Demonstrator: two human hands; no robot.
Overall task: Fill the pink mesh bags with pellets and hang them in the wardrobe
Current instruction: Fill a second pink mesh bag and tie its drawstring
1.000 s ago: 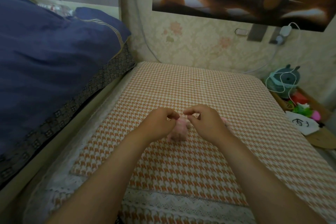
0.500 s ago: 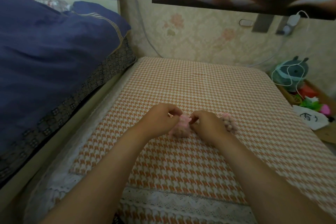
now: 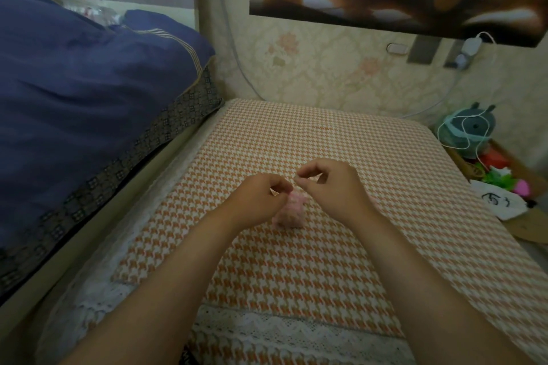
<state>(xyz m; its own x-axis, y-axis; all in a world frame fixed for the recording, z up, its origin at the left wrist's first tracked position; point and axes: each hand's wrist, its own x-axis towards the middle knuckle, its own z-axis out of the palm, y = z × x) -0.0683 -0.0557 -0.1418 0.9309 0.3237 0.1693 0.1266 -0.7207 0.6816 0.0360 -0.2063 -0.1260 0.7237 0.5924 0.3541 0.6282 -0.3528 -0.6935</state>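
Observation:
A small filled pink mesh bag (image 3: 290, 213) lies on the orange houndstooth cloth (image 3: 311, 258) in the middle of the view. My left hand (image 3: 261, 198) pinches the bag's neck from the left side. My right hand (image 3: 332, 187) is lifted a little above and to the right of the bag, thumb and forefinger pinched together on what looks like a thin drawstring; the string is too fine to make out. A second pink bag seen earlier is mostly hidden behind my right wrist.
A blue quilt (image 3: 89, 92) is piled on the left. The wallpapered wall (image 3: 326, 74) stands behind the cloth. On the right are a teal plush toy (image 3: 468, 130) wrapped in white cable, a white bag (image 3: 501, 201), and green and pink items.
My right hand has risen and moved slightly away from the bag, pinched fingers pulling up and right. The second pink bag beside my right hand is now covered by my wrist.

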